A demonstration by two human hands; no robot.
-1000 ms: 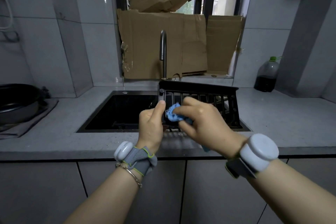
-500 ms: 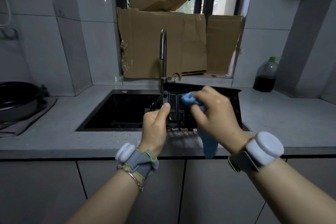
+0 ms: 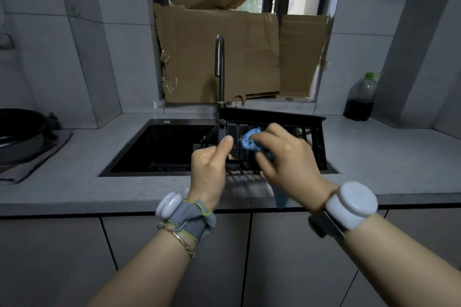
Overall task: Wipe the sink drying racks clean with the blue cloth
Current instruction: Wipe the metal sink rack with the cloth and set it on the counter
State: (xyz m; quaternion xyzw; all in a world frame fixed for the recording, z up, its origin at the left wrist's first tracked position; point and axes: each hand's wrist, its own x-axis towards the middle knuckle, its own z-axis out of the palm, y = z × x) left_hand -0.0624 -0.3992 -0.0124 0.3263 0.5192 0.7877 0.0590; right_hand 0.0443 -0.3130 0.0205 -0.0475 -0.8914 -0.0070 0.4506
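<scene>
Pinching blue cloth [image 3: 249, 142] against the rack [image 3: 274, 116] is right grip [image 3: 287, 157]; left grip [image 3: 209, 164] apparently clasps rack.

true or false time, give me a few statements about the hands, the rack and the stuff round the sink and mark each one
1. The right hand holds the cloth against the rack. True.
2. The rack lies flat in the sink. False: it stands tilted up over the sink.
3. The bottle stands left of the sink. False: it stands to the right, in the corner.
4. Cardboard stands in the window behind the tap. True.
5. The left hand is empty. False: it grips the rack's left edge.
</scene>
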